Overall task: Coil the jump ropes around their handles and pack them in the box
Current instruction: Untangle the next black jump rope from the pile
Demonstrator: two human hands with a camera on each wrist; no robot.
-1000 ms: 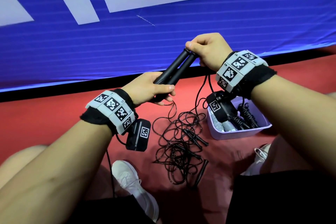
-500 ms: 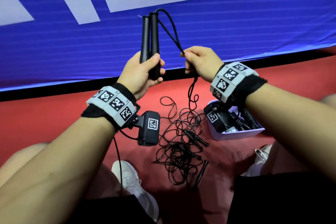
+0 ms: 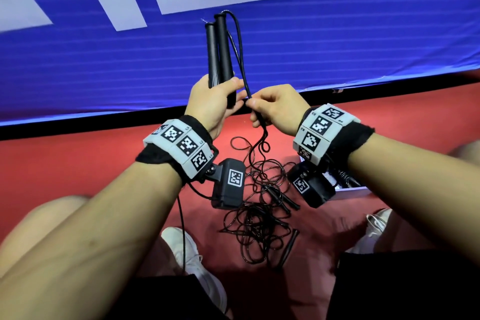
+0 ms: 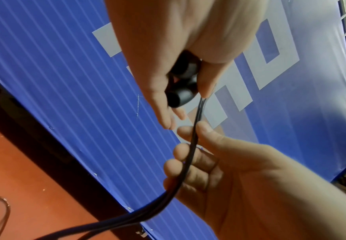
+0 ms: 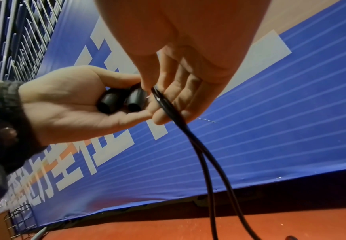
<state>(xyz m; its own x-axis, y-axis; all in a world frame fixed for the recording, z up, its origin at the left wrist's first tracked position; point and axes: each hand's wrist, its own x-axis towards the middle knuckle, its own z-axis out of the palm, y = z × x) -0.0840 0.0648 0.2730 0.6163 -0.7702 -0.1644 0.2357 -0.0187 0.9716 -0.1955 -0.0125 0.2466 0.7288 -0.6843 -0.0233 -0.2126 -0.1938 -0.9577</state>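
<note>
Hands, two, bare, each with a tagged wrist band. Left hand (image 3: 211,101): fingers curled round the lower ends of a pair of black handles (image 3: 218,52), held upright and side by side. Right hand (image 3: 275,109): thumb and fingers pinching the doubled black cord (image 3: 240,60) just beside the left hand; the cord ran up to the handle tops and down to the floor.

Progress, as judged: no turn of cord showed on the held handles, so the coiling of this rope looked about to begin. Box (image 3: 350,191), pale, near the right wrist, mostly hidden; it appeared to hold some coiled items already, count not legible. Loose tangle of cords (image 3: 259,205) on the floor between the knees, with at least one separate black handle (image 3: 288,248) lying in it, so more ropes remained to be wound and packed.

Surroundings, largest first: blue banner (image 3: 337,47) with white lettering, standing behind; red floor (image 3: 78,163); black strip (image 3: 78,126) along the banner's foot; white shoes (image 3: 187,249).
</note>
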